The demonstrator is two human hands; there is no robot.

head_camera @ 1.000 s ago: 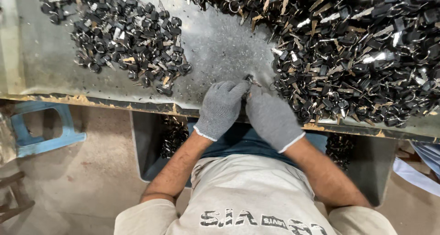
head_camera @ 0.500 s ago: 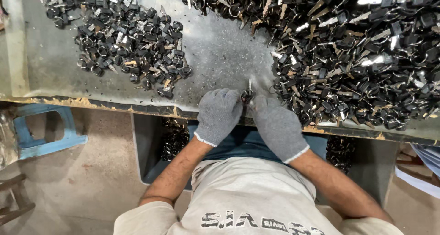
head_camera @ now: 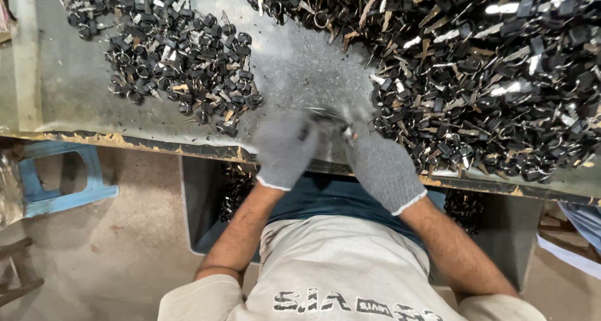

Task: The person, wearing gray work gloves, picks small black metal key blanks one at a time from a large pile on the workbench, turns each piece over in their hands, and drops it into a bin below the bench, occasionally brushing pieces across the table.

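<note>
Fingers of both gloved hands meet over a small metal piece at the near edge of the counter (head_camera: 75, 102). The left hand (head_camera: 285, 149), in a grey knit glove, is smeared by motion blur, so how far its fingers are curled cannot be told. The right hand (head_camera: 382, 168), gloved the same way, has its fingers bent inward toward the left, seemingly pinching the small metal piece (head_camera: 335, 122), which looks like a key or ring held between the two hands. Its exact shape is too blurred to make out.

The hands sit in a bare strip of grey metal between two heaps, which gives them room to work one item at a time. To the left lies a smaller pile of black-headed keys on rings (head_camera: 181, 64), spread thin. To the right a much larger, denser heap of keys (head_camera: 488, 77) runs out of the top and right of the picture, so its full extent is hidden. Fine metal shavings (head_camera: 307, 71) dust the bare strip.

Below the counter edge, a dark bin (head_camera: 206, 202) holds more black pieces, mostly hidden by the person's arms and light shirt. A blue plastic stool (head_camera: 59, 180) stands on the floor at left.
</note>
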